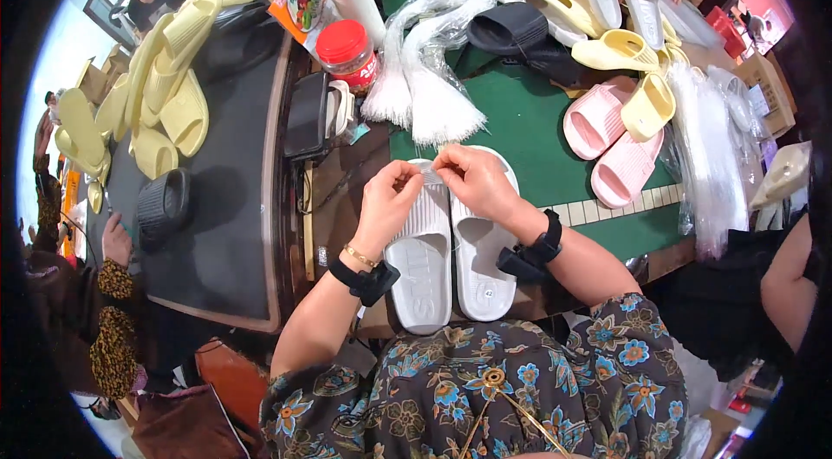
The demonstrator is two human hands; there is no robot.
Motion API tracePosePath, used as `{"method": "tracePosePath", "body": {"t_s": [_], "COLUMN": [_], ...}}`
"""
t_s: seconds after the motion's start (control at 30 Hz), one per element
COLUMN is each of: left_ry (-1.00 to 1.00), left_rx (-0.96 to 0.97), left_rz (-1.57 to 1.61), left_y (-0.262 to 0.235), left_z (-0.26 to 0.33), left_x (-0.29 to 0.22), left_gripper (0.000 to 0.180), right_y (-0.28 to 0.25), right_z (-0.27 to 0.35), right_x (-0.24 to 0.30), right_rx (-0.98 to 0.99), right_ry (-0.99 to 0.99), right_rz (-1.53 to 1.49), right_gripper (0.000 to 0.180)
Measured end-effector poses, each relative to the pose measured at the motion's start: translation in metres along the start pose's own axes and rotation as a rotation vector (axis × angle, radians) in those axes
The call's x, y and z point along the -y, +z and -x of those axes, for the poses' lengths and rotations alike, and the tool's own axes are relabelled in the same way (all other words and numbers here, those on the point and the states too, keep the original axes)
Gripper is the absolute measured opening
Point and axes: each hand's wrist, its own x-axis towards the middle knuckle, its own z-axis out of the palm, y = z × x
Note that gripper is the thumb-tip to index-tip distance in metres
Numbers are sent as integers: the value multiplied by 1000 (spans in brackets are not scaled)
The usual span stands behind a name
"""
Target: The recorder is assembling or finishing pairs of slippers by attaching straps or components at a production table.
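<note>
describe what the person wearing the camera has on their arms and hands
Both forearms are bare, with no sleeves or gloves. The left hand has a thin gold bracelet at the wrist and, just below it, a black strap with a small black device. The right hand has a similar black strap and device. A dark floral garment covers the lap.

A pair of white slippers (451, 251) lay side by side at the near edge of the green mat (537, 138), toes pointing away from the person, ribbed straps uppermost, their front ends hidden beneath both hands.
</note>
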Motion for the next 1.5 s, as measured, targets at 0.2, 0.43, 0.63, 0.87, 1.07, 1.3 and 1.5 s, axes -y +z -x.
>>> {"method": "tracePosePath", "body": {"t_s": [0.2, 0.43, 0.63, 0.87, 1.07, 1.3, 1.5], "left_ry": [10, 30, 21, 19, 17, 25, 16], "left_rx": [1, 28, 45, 25, 28, 28, 23], "left_rz": [18, 37, 42, 63, 61, 31, 26], "left_y": [0, 0, 0, 0, 0, -1, -2], "left_z": [-1, 0, 0, 2, 1, 0, -1], "left_x": [6, 5, 9, 2, 4, 4, 8], "left_gripper": [13, 9, 9, 10, 10, 11, 12], "right_y": [4, 5, 6, 4, 6, 8, 8], "right_z": [1, 2, 2, 3, 3, 3, 2], "right_x": [-2, -3, -1, 0, -2, -2, -3], "right_rx": [1, 6, 24, 29, 25, 20, 12], "right_ry": [-46, -79, -76, -50, -79, -74, -68], "right_rz": [65, 114, 129, 126, 141, 137, 132], "right_gripper": [7, 8, 9, 10, 9, 9, 8]}}
